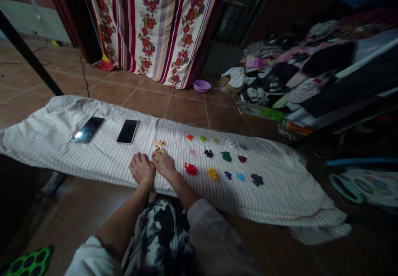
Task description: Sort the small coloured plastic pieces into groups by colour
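Note:
A striped cloth (273,193) covers a long low board in front of me. My left hand (142,169) rests on the cloth with its fingers curled in. My right hand (163,162) lies right beside it, fingertips pinched at a tiny yellow bead (153,156). Just beyond the fingers sits a small mixed pile of coloured beads (159,144). To the right lie several sorted little heaps: red (190,169), yellow (213,173), green (226,156), dark blue (257,179) and others.
Two dark phones (88,129) (127,131) lie on the cloth at the left. A flowered curtain (155,23) hangs behind, with a purple bowl (202,86) on the tiled floor. A heap of clothes (295,72) fills the right. A green holed tray (29,262) lies bottom left.

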`<state>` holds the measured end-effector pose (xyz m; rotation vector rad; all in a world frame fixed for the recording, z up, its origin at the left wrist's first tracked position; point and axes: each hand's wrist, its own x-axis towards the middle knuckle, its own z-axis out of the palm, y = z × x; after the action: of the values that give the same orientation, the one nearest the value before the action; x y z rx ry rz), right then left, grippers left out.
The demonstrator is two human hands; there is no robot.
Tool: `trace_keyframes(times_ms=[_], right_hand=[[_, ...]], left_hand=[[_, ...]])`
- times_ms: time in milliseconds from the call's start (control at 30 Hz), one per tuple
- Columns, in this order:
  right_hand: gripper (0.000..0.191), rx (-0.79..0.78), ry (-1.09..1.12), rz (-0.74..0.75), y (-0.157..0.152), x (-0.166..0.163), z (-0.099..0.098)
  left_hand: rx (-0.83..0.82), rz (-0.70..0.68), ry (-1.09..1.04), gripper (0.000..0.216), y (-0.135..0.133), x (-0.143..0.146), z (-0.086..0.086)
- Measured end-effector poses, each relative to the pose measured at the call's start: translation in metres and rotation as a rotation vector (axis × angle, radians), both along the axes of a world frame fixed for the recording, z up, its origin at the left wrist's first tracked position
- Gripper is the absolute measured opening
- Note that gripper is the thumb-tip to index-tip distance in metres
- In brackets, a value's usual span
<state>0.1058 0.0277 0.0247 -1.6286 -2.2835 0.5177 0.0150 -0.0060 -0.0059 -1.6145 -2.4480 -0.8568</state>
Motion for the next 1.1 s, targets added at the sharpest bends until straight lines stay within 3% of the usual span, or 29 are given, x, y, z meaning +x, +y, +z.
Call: trace_keyframes(times_ms=[300,600,833,1100], right_hand=[[0.018,0.115,0.232,-0.036,-0.011,0.031,-0.001],[0.019,0.256,0.352,-0.344,-0.022,0.130,-0.011],[0.026,0.323,0.226,-0.704,-0.019,0.234,-0.006],[0.029,0.246,-0.007,-0.843,-0.015,0.299,-0.004]], left_hand=[[-0.015,0.012,-0.031,0.024,-0.002,0.003,0.007],[-0.008,0.018,0.038,0.024,-0.002,0.002,0.004],[-0.006,0.028,0.036,0.022,-0.004,0.004,0.007],[-0.016,0.036,0.017,0.021,-0.004,0.006,0.010]])
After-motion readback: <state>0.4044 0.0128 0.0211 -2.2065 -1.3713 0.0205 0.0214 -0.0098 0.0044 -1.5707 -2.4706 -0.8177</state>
